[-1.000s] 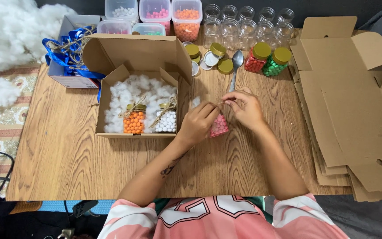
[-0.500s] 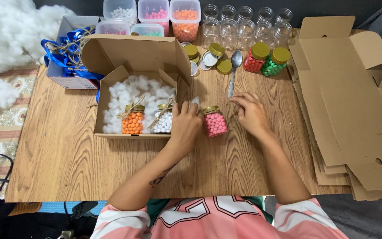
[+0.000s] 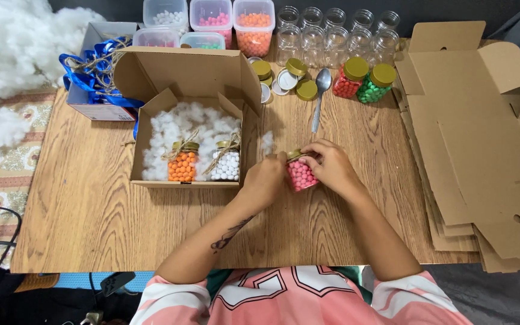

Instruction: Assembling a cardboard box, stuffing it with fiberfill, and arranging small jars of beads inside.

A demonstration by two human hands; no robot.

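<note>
A small glass jar of pink beads (image 3: 301,174) with a gold lid lies tilted on the wooden table (image 3: 91,222), between both hands. My left hand (image 3: 266,179) grips its left side and my right hand (image 3: 327,167) covers its top and right side. Just left stands an open cardboard box (image 3: 191,90) lined with white stuffing. It holds a jar of orange beads (image 3: 182,164) and a jar of white beads (image 3: 226,164), both tied with twine.
Behind are tubs of coloured beads (image 3: 254,27), empty glass jars (image 3: 332,33), gold lids (image 3: 296,75), a spoon (image 3: 320,96), and red (image 3: 349,81) and green (image 3: 374,85) filled jars. Flat cardboard sheets (image 3: 482,138) lie right. White stuffing (image 3: 13,54) and blue ribbon (image 3: 91,72) sit left.
The pink jar went from upright between my hands to tilted and gripped by both. My hands closed in around it.
</note>
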